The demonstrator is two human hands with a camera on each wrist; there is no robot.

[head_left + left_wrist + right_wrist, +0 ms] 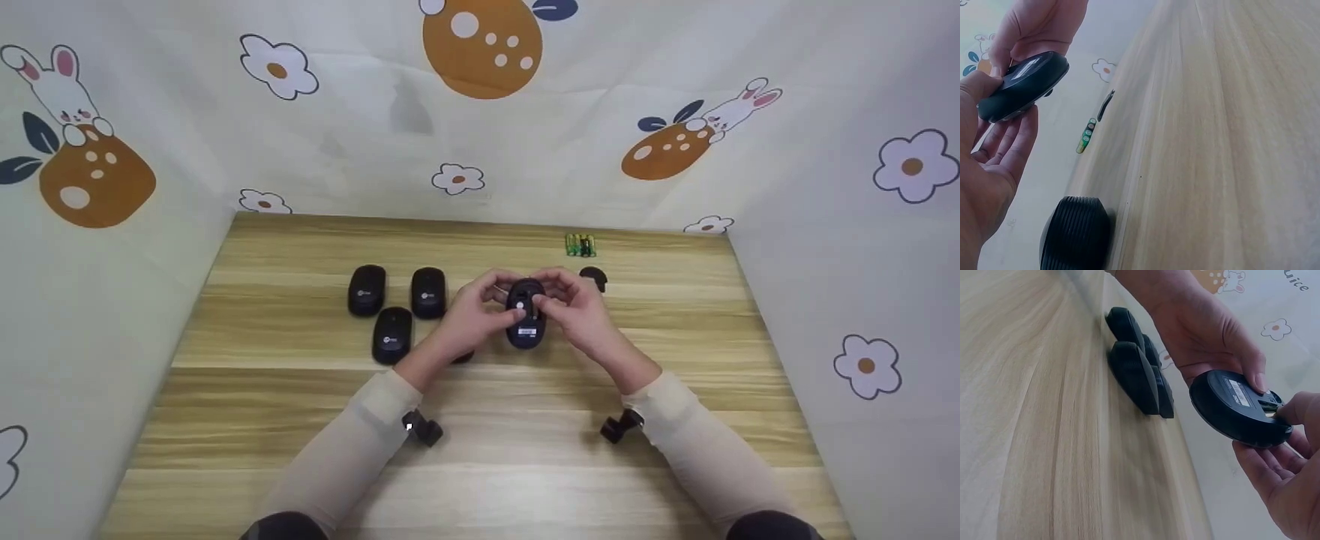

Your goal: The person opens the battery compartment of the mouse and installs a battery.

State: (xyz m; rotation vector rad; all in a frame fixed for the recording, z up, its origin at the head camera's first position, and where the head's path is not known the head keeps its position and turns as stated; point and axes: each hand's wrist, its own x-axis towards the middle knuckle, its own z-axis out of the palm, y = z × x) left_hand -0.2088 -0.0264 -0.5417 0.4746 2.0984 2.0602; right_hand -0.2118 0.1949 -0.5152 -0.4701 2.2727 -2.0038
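Observation:
A black computer mouse (526, 334) is held up between both hands, its underside with a white label facing up. My left hand (474, 311) grips its left side, thumb on the underside and fingers beneath. From the other side my right hand (579, 309) holds it, with the thumb pressing at the uncovered battery slot (1268, 405). Something shiny shows in that slot, partly hidden by the thumb. Beyond the right hand lies a small black curved piece (594, 277), which looks like a battery cover. Several green and gold batteries (580, 245) lie side by side farther back.
More black mice stand on the wooden table (285, 420) to the left: a back-left one (367, 290), another (428, 292) beside it, a nearer one (392, 335) and one (463, 358) mostly hidden by the left forearm. A patterned cloth (360, 150) walls the back and sides.

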